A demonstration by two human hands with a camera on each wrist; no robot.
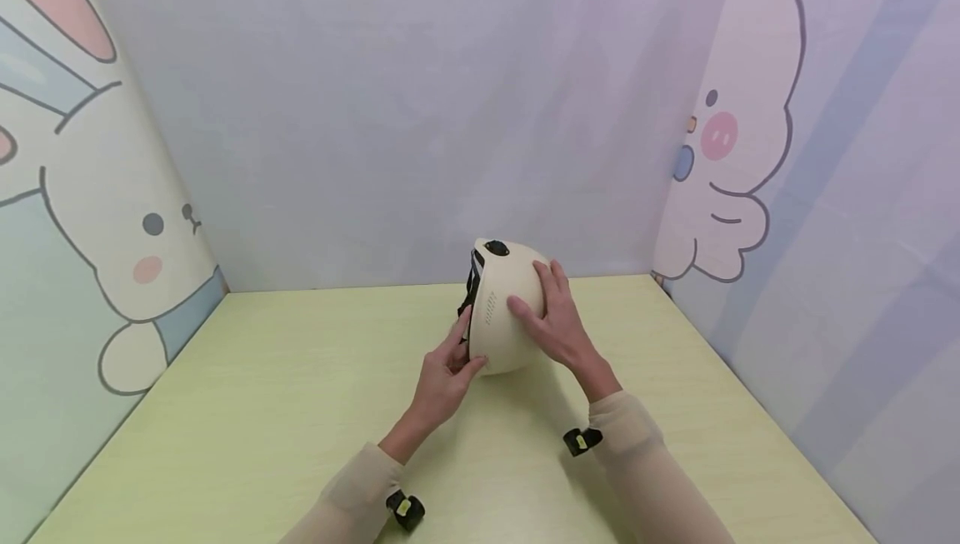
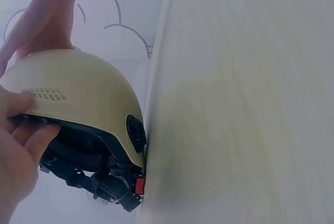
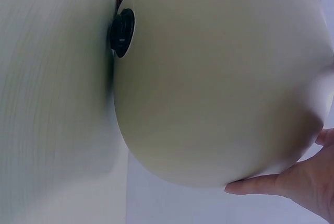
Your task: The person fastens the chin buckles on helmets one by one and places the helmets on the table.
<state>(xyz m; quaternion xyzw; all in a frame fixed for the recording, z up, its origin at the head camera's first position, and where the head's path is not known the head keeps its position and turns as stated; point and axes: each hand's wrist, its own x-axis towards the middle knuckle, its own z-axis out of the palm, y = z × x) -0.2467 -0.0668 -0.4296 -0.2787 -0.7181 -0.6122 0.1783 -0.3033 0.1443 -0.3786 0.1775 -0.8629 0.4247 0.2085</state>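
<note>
A cream helmet (image 1: 510,319) is tipped on its side on the table, its opening facing left and its rounded shell facing right. My left hand (image 1: 442,381) pinches the rim, thumb on the outer shell and fingers inside the edge. My right hand (image 1: 555,319) rests on the shell's right part, thumb and fingers spread over it. Black straps (image 2: 107,185) and a red buckle (image 2: 140,185) hang at the opening in the left wrist view. One round black disc (image 1: 497,248) is uppermost; another black disc (image 3: 123,32) sits near the tabletop.
The pale yellow-green table (image 1: 262,411) stretches out on both sides. A grey-lilac curtain (image 1: 412,127) stands behind it, with a cartoon rabbit panel (image 1: 97,219) at left and a cartoon figure panel (image 1: 742,94) at right. Black wrist cameras (image 1: 406,511) are strapped at both cuffs.
</note>
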